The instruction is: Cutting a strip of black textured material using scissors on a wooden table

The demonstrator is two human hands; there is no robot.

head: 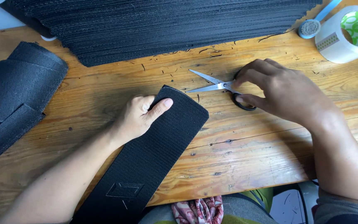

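Under the left hand [139, 118] lies a black strap [162, 141]; right hand [278, 89] touches scissors [222, 88].

Single head-worn view, looking steeply down and forward from close above a wooden table [270, 149], near edge and lap at bottom, far fabric stack [166, 25] cut by top edge, both forearms entering from below.
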